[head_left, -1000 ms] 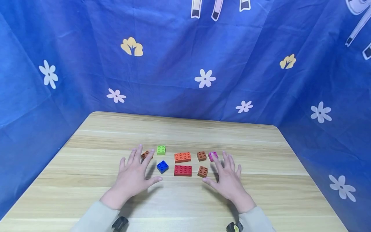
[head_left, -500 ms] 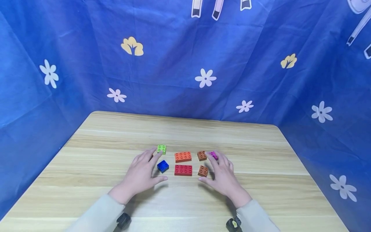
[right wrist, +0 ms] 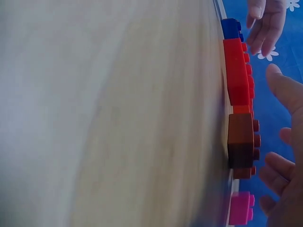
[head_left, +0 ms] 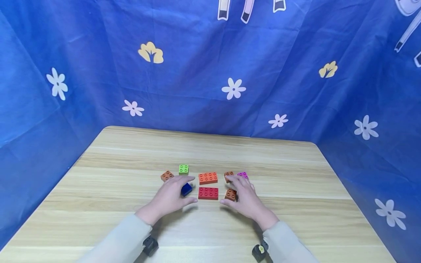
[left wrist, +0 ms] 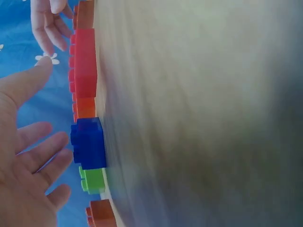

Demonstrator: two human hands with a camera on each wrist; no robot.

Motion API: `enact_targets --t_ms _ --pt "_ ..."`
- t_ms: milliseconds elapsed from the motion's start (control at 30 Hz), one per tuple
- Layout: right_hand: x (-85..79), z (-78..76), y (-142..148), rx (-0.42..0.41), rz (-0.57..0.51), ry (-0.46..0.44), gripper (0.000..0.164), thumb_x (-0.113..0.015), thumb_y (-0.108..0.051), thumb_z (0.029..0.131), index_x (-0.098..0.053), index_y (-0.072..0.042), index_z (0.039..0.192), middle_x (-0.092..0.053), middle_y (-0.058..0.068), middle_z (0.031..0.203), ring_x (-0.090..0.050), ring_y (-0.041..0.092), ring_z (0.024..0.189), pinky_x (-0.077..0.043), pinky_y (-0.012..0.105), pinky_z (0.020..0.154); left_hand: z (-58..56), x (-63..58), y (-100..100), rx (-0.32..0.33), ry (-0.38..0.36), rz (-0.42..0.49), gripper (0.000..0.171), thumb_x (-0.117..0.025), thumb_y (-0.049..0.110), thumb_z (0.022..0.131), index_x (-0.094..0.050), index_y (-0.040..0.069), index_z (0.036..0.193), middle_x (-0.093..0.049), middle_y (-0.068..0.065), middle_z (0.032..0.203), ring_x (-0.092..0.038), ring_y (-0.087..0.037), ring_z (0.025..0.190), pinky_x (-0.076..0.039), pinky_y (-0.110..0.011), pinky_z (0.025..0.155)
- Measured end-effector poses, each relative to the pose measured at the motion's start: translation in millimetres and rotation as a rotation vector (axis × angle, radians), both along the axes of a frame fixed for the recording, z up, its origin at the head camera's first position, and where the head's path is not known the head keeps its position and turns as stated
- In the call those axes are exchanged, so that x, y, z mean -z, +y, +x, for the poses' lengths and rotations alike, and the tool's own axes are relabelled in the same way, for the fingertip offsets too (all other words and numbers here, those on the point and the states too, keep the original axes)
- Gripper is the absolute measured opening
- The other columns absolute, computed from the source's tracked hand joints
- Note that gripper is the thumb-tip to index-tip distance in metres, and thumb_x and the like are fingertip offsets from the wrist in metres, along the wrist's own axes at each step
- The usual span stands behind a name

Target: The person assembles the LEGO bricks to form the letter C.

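My left hand (head_left: 170, 196) hovers with parted fingers over the blue toy brick (head_left: 186, 190), partly covering it in the head view. In the left wrist view, daylight shows between those fingertips and the blue brick's studs. On the other side, my right hand (head_left: 246, 199) hangs above a brown brick (head_left: 231, 194), its thumb near that brick's front edge. A second brown brick (head_left: 228, 176) and a magenta brick (head_left: 243, 175) lie just beyond its fingers. Between the hands lie a long red brick (head_left: 208, 193) and a long orange brick (head_left: 208, 178). Both hands hold nothing.
Behind the left hand are a light green brick (head_left: 183, 169) and another brown brick (head_left: 167, 175). All the bricks lie on a wood-grain table (head_left: 131, 153). A blue patterned curtain (head_left: 197, 54) encloses its back and sides.
My left hand has moved right, from over the left brown brick to over the blue one, uncovering the brown one. My right hand has shifted slightly left. The bricks stay in place.
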State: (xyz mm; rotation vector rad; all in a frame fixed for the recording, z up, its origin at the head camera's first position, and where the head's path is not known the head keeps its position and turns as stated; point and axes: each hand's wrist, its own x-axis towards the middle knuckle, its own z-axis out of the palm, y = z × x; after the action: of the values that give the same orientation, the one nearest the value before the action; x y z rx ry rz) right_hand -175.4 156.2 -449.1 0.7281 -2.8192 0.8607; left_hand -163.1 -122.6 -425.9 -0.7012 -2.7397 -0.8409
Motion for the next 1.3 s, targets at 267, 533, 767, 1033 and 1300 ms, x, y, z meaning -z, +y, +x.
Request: enact_targets --t_ms 267,533,767,1033,1300 --pt "0.3 -3.1 -9 -0.031 -0.043 -0.032 0.075 -0.078 -0.044 0.074 -0.049 -0.012 0.136 -0.05 0.009 0.135 -0.04 0.031 0.129 -0.024 0.055 0.107 -8.6 5.7 9 -0.012 -0.077 0.041 0.06 -0.085 0.029 0.068 -0.064 0.002 0.117 -0.064 -0.013 0.117 -0.056 -0.033 0.112 -0.041 -0.046 0.099" --pt "3.1 -7.3 -15 -0.06 -0.054 -0.028 0.066 -0.079 -0.042 0.074 -0.056 -0.011 0.128 -0.056 0.005 0.128 -0.044 0.031 0.126 -0.021 0.051 0.11 -11.6 5.1 14 -0.005 -0.12 0.057 0.055 -0.087 0.025 0.064 -0.067 0.001 0.11 -0.067 -0.011 0.109 -0.059 -0.03 0.106 -0.043 -0.045 0.096" --pt "6.5 -11.5 -18 -0.087 -0.072 -0.013 0.057 -0.081 -0.037 0.073 -0.062 -0.01 0.119 -0.062 0.002 0.117 -0.053 0.023 0.115 -0.032 0.044 0.106 -15.9 7.9 18 -0.005 -0.131 0.029 0.051 -0.088 0.024 0.063 -0.069 0.004 0.106 -0.068 -0.009 0.107 -0.06 -0.028 0.104 -0.044 -0.044 0.095" --pt "9.7 -13.6 -20 -0.105 -0.063 -0.004 0.05 -0.08 -0.036 0.075 -0.065 -0.012 0.116 -0.064 0.0 0.114 -0.055 0.02 0.11 -0.04 0.041 0.099 -19.3 10.1 20 0.012 -0.147 0.009 0.046 -0.087 0.022 0.064 -0.069 0.005 0.103 -0.069 -0.007 0.101 -0.062 -0.027 0.098 -0.045 -0.044 0.092" --pt "11.4 -14.4 -22 -0.1 -0.054 -0.02 0.044 -0.078 -0.034 0.077 -0.066 -0.013 0.113 -0.066 -0.002 0.11 -0.056 0.017 0.104 -0.043 0.038 0.094 -21.1 12.4 21 0.029 -0.154 0.017 0.04 -0.086 0.018 0.065 -0.07 0.005 0.1 -0.069 -0.005 0.097 -0.062 -0.026 0.096 -0.046 -0.044 0.091"
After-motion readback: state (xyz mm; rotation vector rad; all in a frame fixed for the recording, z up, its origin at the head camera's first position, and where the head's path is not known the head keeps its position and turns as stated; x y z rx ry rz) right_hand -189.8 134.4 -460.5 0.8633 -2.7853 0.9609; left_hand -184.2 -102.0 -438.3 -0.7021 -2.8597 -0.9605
